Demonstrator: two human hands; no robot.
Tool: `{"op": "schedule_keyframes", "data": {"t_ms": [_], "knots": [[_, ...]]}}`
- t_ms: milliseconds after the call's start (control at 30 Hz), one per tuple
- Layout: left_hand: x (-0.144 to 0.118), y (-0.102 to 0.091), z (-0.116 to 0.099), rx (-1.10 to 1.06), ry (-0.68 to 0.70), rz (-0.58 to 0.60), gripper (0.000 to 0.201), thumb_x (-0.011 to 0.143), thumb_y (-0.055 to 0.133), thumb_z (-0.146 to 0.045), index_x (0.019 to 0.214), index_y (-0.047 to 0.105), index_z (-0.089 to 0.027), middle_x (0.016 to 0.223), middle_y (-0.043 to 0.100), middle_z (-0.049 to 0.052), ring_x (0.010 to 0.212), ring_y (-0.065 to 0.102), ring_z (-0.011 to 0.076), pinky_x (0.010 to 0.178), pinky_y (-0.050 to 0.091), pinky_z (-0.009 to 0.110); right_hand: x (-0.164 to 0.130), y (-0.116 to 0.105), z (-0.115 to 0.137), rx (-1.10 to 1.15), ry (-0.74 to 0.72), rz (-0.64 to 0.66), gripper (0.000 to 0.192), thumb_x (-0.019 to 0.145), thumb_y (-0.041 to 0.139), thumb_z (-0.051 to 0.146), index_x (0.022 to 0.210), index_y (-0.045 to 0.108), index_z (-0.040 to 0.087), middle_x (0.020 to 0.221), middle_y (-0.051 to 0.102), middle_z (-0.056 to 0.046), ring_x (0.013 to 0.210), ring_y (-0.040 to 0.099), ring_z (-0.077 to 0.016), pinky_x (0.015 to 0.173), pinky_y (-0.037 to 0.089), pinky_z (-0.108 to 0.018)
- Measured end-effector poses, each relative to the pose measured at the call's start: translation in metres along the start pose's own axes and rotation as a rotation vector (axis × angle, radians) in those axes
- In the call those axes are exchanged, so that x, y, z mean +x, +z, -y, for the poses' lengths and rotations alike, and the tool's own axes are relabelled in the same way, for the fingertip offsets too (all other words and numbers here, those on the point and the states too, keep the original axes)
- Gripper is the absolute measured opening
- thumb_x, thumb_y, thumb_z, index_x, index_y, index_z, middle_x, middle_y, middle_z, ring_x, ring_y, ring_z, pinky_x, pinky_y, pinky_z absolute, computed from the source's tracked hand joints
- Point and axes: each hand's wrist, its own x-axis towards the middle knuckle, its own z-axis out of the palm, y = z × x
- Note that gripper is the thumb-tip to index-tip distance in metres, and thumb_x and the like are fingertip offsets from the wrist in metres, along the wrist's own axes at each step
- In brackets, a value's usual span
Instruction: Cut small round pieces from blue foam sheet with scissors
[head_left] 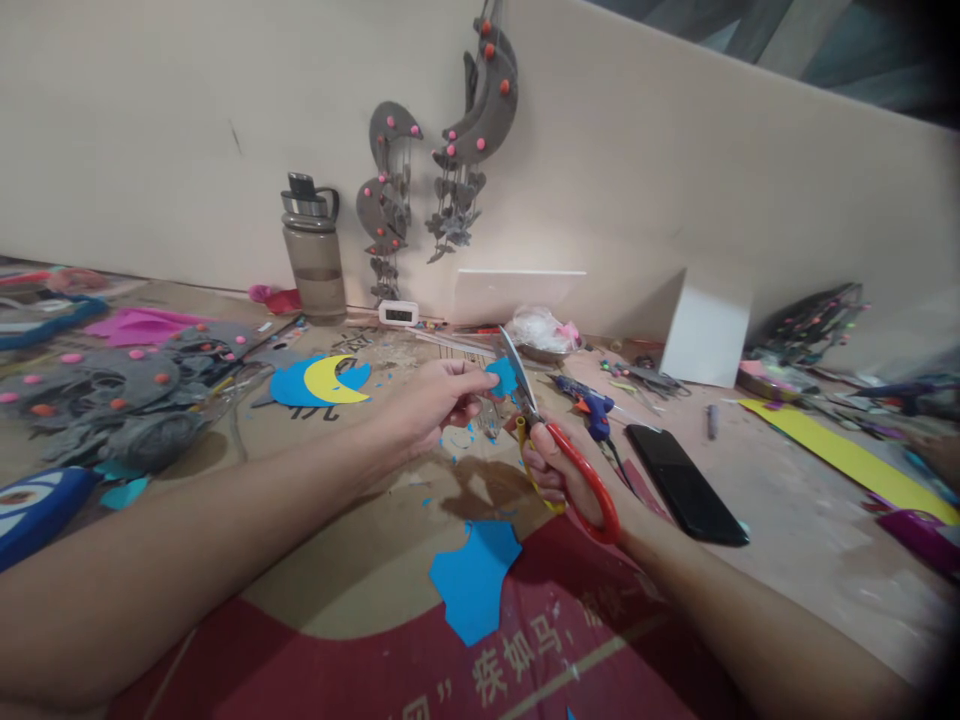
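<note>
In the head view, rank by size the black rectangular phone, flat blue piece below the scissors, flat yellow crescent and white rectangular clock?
1. Black rectangular phone and flat blue piece: too alike to rank
2. Flat yellow crescent
3. White rectangular clock

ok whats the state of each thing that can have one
Scissors: in the right hand, blade opening unclear
Small blue piece: pinched in the left hand
Bottle: upright, lid on, partly filled
Phone: flat, screen dark
Glue gun: lying down
Large blue piece: flat, untouched
Moon mobiles: hanging

The right hand [561,470] partly hides the scissors [576,453]; the digital display [397,316] is unreadable.
</note>
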Motion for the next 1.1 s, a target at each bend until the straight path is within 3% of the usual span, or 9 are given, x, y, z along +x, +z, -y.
{"op": "schedule_keyframes", "data": {"t_ms": [267, 633, 833, 933, 1100], "knots": [[-0.0002, 0.0017, 0.0004, -0.001, -0.031, 0.005, 0.016, 0.072, 0.073, -0.025, 0.069, 0.062, -0.014, 0.060, 0.061, 0.001, 0.044, 0.039, 0.0046, 0.042, 0.021, 0.021, 0.0003, 0.0016, 0.0006, 0.021, 0.020, -0.023, 0.062, 0.065, 0.069, 0.075, 0.079, 0.036, 0.024, 0.057, 0.028, 0.011, 0.041, 0.019, -0.0031, 0.040, 0.010, -0.020], [-0.0032, 0.0061, 0.0019, -0.144, -0.130, 0.037, 0.011, 0.081, 0.066, -0.017, 0.071, 0.066, -0.010, 0.072, 0.069, 0.007, 0.049, 0.051, 0.0047, 0.044, 0.036, 0.017, -0.0015, 0.0056, 0.0028, 0.014, 0.032, -0.088, 0.063, 0.062, 0.070, 0.074, 0.084, 0.040, 0.024, 0.056, 0.030, 0.012, 0.041, 0.021, -0.0033, 0.038, 0.014, -0.018], [-0.0027, 0.0066, 0.0043, -0.237, -0.210, 0.000, 0.006, 0.081, 0.066, -0.015, 0.077, 0.068, -0.010, 0.073, 0.069, 0.006, 0.052, 0.054, 0.0054, 0.049, 0.043, 0.017, -0.0027, 0.0042, -0.0005, -0.021, -0.014, -0.082, 0.057, 0.071, 0.065, 0.073, 0.083, 0.039, 0.024, 0.056, 0.032, 0.011, 0.040, 0.025, -0.0039, 0.035, 0.021, -0.016], [-0.0024, 0.0072, 0.0059, -0.232, -0.181, -0.001, 0.005, 0.079, 0.066, -0.013, 0.075, 0.066, -0.010, 0.070, 0.068, 0.006, 0.054, 0.057, 0.0067, 0.050, 0.043, 0.018, -0.0038, 0.0044, 0.0007, -0.055, -0.018, -0.097, 0.054, 0.074, 0.061, 0.073, 0.083, 0.039, 0.024, 0.055, 0.032, 0.011, 0.039, 0.027, -0.0049, 0.034, 0.023, -0.017], [-0.0005, 0.0059, 0.0048, -0.189, -0.011, -0.064, 0.014, 0.073, 0.066, -0.009, 0.068, 0.054, -0.014, 0.069, 0.065, 0.004, 0.062, 0.064, 0.0114, 0.057, 0.047, 0.021, -0.0018, 0.0016, 0.0004, -0.136, -0.059, -0.096, 0.050, 0.078, 0.059, 0.070, 0.082, 0.039, 0.024, 0.058, 0.032, 0.009, 0.041, 0.028, -0.0065, 0.036, 0.023, -0.020]]}}
